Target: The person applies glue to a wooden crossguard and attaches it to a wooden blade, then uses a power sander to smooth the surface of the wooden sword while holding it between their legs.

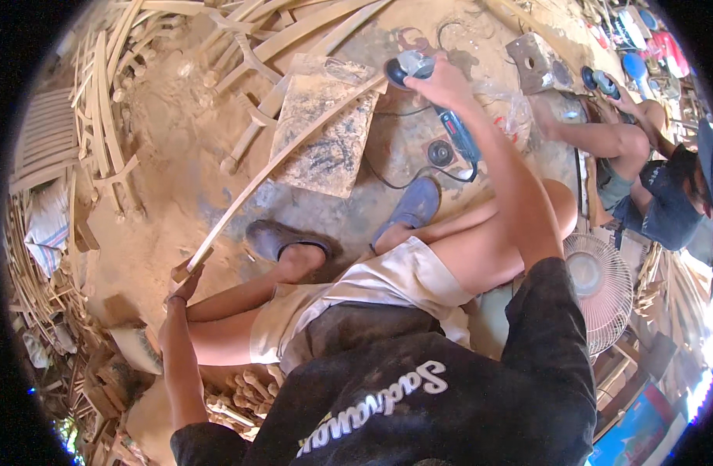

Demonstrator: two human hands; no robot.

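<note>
Head view: left hand [187, 286] fingers closed on a slender wooden strip [272, 163], likely bracing it across the board [333, 144]; right hand [443, 84] fingers wrapped round an angle grinder [459, 136].

Left grip [187, 286] too small for clear finger detail on the wooden strip [294, 145].

Bright, warm light covers the floor [177, 124]; beyond its right edge, glare burns out to white. Toward its lower left corner it grows dimmer. Fisheye distortion bends the rim, where detail softens into black; the middle is fairly sharp.
</note>
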